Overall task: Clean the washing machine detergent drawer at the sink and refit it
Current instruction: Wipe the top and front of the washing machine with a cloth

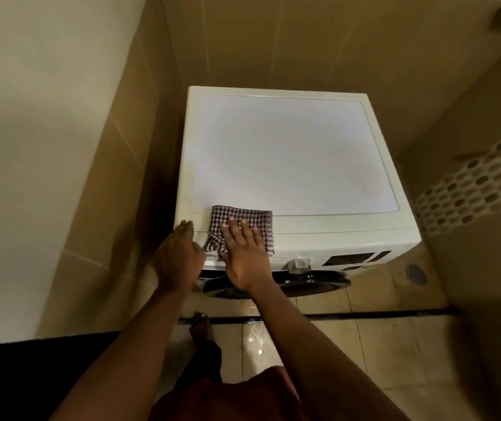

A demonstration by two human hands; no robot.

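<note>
A white front-loading washing machine (292,153) stands in a tiled corner. A brown-and-white checked cloth (244,218) lies on its front left top edge and hangs a little over the control panel. My right hand (244,253) lies flat on the cloth, fingers spread. My left hand (179,256) rests against the machine's front left corner, fingers curled over the upper front where the drawer front sits. The detergent drawer itself is hidden behind my hands.
A silver dial (298,265) and dark display (349,258) sit on the control panel, above the dark door rim (313,285). Tan tiled walls close in on the left and back. The floor has a wet patch (257,332), a drain (415,274) and my bare foot (202,328).
</note>
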